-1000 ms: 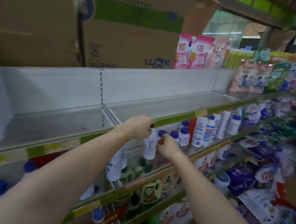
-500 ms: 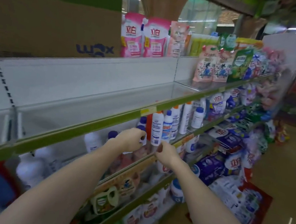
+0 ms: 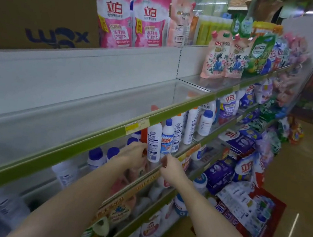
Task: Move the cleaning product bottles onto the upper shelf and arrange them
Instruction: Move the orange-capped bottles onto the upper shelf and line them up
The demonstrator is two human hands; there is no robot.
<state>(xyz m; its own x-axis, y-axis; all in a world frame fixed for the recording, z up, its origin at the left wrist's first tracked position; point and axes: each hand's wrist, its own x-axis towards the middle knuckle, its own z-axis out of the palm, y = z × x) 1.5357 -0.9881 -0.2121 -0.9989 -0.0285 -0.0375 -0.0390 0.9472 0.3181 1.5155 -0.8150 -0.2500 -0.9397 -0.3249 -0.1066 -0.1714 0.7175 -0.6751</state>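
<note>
The upper shelf (image 3: 97, 108) with its green front edge lies bare in front of me. On the shelf below, a row of cleaning bottles stands behind the edge. My left hand (image 3: 134, 155) reaches under the upper shelf and its fingertips curl against the lower left side of a white bottle (image 3: 153, 141) that stands upright. A blue-capped white bottle (image 3: 167, 138) stands right beside it. My right hand (image 3: 171, 168) hovers at the lower shelf's front edge just below these bottles, fingers loosely curled, holding nothing.
Taller white bottles (image 3: 191, 126) continue to the right on the same shelf. Blue-capped jars (image 3: 94, 157) stand to the left. Pink refill pouches (image 3: 117, 15) and a cardboard box (image 3: 38, 9) sit on top. Stacked detergent bags (image 3: 239, 207) crowd the floor on the right.
The view has swung right along the aisle. Both hands have shifted right along the lower shelf, from the earlier bottles to the white bottle by the yellow price tag.
</note>
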